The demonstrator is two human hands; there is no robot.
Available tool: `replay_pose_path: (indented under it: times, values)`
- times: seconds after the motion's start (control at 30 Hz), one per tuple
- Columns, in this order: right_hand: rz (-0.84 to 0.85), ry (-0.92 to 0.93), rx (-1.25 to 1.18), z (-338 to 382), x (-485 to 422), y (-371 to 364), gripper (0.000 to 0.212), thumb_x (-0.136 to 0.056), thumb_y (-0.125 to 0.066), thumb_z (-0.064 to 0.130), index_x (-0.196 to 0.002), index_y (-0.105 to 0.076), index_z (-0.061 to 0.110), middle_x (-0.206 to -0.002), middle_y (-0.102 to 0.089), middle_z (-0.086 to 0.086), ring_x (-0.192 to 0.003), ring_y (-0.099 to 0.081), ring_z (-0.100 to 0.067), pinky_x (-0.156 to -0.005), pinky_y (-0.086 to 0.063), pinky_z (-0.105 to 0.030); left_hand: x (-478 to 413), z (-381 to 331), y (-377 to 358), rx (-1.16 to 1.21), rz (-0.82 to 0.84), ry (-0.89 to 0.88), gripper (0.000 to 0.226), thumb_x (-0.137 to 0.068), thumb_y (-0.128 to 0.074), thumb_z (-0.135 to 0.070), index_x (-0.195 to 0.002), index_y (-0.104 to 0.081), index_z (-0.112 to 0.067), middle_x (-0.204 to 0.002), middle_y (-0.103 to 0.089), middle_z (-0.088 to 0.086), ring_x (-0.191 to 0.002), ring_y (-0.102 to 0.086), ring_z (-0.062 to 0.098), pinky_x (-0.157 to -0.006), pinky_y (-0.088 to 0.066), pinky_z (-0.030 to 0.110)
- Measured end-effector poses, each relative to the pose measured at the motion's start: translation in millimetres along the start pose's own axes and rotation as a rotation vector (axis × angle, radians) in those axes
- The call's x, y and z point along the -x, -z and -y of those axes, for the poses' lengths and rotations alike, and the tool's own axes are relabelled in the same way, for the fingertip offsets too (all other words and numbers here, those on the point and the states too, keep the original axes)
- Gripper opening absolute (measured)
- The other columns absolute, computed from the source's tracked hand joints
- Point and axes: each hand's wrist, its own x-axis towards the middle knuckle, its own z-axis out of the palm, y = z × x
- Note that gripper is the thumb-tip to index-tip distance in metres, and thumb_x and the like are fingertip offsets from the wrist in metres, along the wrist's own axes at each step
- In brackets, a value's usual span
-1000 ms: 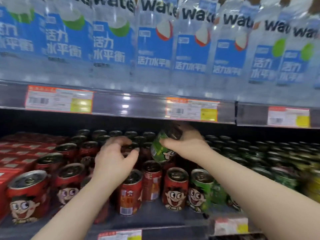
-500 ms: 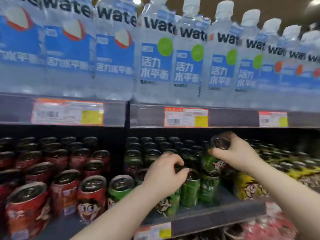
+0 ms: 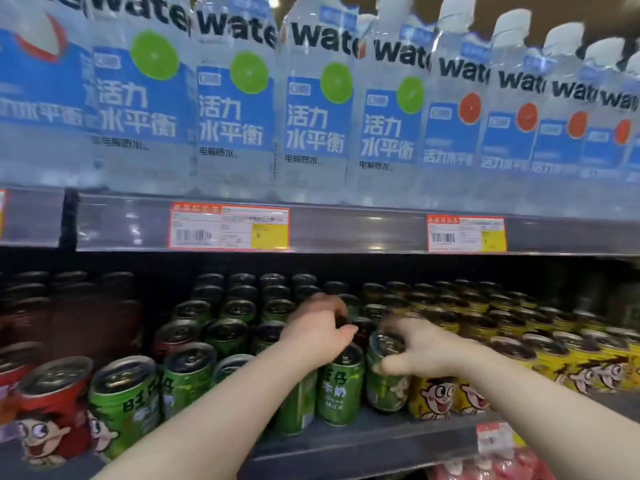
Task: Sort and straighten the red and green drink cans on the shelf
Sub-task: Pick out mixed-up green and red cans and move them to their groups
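Green drink cans fill the middle of the lower shelf (image 3: 363, 441). My right hand (image 3: 415, 348) grips the top of one green can (image 3: 386, 386) standing in the front row, just left of the yellow cans. My left hand (image 3: 318, 330) is curled over a dark can (image 3: 362, 329) behind another front-row green can (image 3: 341, 389); whether it holds that dark can is unclear. Red cans (image 3: 52, 407) stand at the far left. One red can (image 3: 173, 337) sits among the green ones in the second row.
Yellow cans (image 3: 554, 362) occupy the right part of the shelf. The shelf above carries large water bottles (image 3: 311, 109) and price tags (image 3: 228, 228) on its front rail, leaving low headroom over the cans. More packaged goods (image 3: 485, 469) lie below.
The view has shifted right along the shelf. My right hand has brought the green can down from mid-air onto the front row beside the yellow cans. My left hand moved right over the green section.
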Motion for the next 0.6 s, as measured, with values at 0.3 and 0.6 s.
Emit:
replay_pose_path:
  times: [0.3,0.6]
  values:
    - [0.007,0.172,0.323,-35,-10,-21,0.088,-0.067,-0.057,0.073,-0.137,-0.033,0.026,-0.135,-0.049,-0.001,-0.124,-0.044,-0.022,-0.104,-0.034,-0.036,-45,-31,-26,-0.103,0.310,0.191,0.058,-0.070,-0.072,-0.034,-0.122,-0.054,-0.017,-0.120,-0.061,0.007,-0.106,-0.060,0.022,-0.086,-0.050,0.029]
    - [0.001,0.167,0.312,-38,-12,-24,0.088,-0.065,-0.059,0.072,-0.135,-0.033,0.026,-0.134,-0.049,0.001,-0.123,-0.044,-0.022,-0.104,-0.032,-0.038,-49,-20,-30,0.011,0.380,0.218,0.041,-0.067,-0.073,-0.040,-0.102,-0.060,-0.021,-0.098,-0.064,0.000,-0.091,-0.063,0.018,-0.077,-0.051,0.026]
